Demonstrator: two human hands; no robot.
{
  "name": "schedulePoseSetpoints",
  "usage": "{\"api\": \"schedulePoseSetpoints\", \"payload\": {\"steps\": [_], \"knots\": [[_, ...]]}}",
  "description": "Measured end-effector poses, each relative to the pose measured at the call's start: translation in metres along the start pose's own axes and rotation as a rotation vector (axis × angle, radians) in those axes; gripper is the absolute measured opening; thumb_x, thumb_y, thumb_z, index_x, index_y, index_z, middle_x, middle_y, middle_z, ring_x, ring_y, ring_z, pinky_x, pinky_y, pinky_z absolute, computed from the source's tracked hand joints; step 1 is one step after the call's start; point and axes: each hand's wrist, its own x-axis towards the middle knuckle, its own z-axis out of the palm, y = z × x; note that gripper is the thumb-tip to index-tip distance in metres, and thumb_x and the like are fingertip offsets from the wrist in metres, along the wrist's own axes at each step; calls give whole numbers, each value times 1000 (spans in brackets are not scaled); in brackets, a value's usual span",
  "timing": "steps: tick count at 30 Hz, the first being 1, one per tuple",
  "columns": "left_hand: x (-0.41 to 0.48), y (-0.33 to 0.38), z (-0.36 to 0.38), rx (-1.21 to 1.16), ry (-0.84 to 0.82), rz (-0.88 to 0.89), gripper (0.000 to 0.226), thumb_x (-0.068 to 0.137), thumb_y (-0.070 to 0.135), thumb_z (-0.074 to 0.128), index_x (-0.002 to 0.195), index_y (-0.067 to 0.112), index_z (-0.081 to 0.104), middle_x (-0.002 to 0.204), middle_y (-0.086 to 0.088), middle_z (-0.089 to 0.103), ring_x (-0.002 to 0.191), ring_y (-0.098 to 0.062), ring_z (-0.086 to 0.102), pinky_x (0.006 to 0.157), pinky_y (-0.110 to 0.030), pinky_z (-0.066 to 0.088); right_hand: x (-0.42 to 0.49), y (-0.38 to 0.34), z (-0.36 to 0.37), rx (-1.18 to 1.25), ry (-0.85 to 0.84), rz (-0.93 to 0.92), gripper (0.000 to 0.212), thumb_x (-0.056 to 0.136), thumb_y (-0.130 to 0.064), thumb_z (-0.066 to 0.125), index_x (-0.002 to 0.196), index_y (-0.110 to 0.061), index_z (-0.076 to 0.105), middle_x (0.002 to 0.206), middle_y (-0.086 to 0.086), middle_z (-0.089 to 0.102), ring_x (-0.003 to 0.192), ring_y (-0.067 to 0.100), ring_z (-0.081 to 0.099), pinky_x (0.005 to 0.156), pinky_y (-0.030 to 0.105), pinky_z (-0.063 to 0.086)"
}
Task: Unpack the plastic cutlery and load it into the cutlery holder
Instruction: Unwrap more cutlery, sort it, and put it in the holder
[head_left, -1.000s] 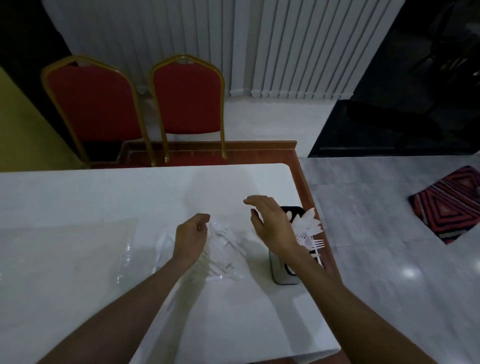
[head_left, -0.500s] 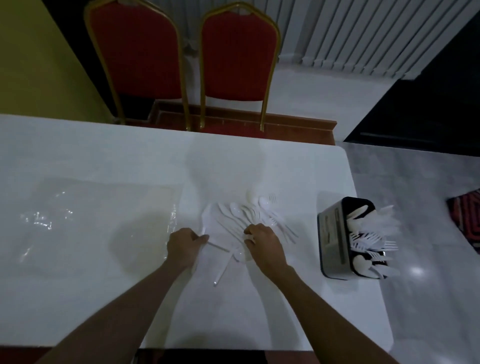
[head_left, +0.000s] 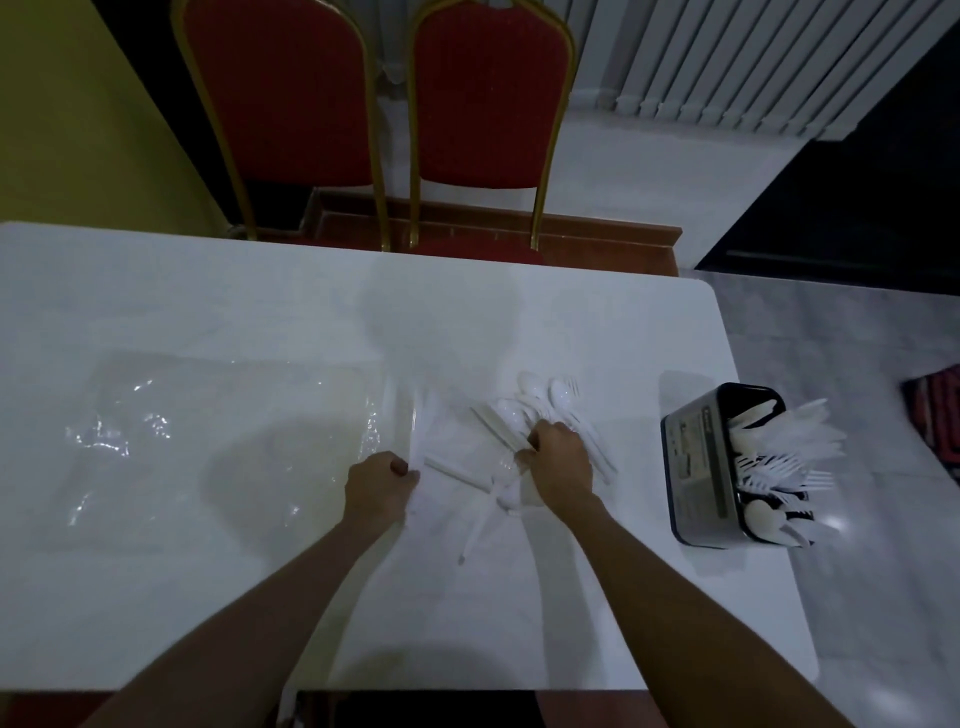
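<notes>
Holding the clear wrapper steady, my left fingers pinched its edge, so my right fingers could curl round a bunch of loose cutlery on the desk, bound for the part-filled holder near the desk's right edge.

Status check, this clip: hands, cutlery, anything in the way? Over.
Left hand pinches the wrapper edge. Right hand grips loose cutlery on the table. Cutlery holder part-filled at the right edge. Nothing between cutlery and holder.
</notes>
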Motion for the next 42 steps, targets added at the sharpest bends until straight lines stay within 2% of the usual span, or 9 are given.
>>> {"api": "schedulePoseSetpoints", "payload": {"steps": [7,11,14,19,26,30,35,40,42], "knots": [[0,3,-5,-181,-27,1,9,79,17,68,86,11,69,73,-2,66,76,-22,65,70,-25,45,4,13,-20,208,-14,64,20,78,-24,77,76,-15,59,72,-2,59,65,13,51,53,14,31],[-4,5,-5,-271,-130,27,3,81,16,69,79,18,70,65,2,64,61,-13,57,63,-23,46,6,15,-26,354,-75,89,25,72,-27,83,76,-14,62,70,-1,63,59,13,56,59,18,45],[-11,10,1,-364,-238,2,4,80,16,71,83,14,71,71,-4,67,64,-14,62,61,-20,52,6,16,-31,457,-100,149,30,70,-25,86,81,-9,64,69,1,63,51,13,56,48,13,46],[-18,16,20,-272,-346,-42,19,72,23,76,84,10,72,78,-7,74,69,-18,70,69,-26,58,8,23,-32,478,-50,180,31,70,-21,86,82,-3,64,75,8,63,57,13,56,47,18,52],[-25,24,36,-307,-562,-162,22,73,17,79,82,4,65,58,-5,61,43,-9,52,44,-18,41,9,27,-30,434,-17,170,29,76,-23,81,89,-6,61,80,9,67,61,22,61,66,36,60],[-28,30,39,-276,-593,-144,15,72,12,79,81,6,68,66,-4,66,55,-11,57,50,-19,45,3,20,-24,296,-91,79,34,71,-29,84,78,-12,56,67,-2,58,58,17,55,61,29,50],[-27,28,27,-152,-430,10,17,70,24,78,84,17,73,77,2,69,73,-12,63,69,-21,48,-4,17,-5,88,-159,26,49,64,-35,86,74,-15,44,62,-5,43,52,8,35,48,24,27],[-16,24,-1,-88,-129,74,7,76,21,72,82,17,72,67,4,64,71,-15,62,57,-17,37,-1,19,-2,7,-166,-17,35,75,-27,79,72,-14,46,69,-1,50,63,14,48,47,21,27],[-8,23,-8,-80,13,29,9,77,20,70,82,14,72,71,-2,67,79,-23,66,62,-23,39,3,22,-8,58,-149,-17,26,78,-19,75,70,-11,51,65,-1,51,66,18,54,50,24,42]]}}
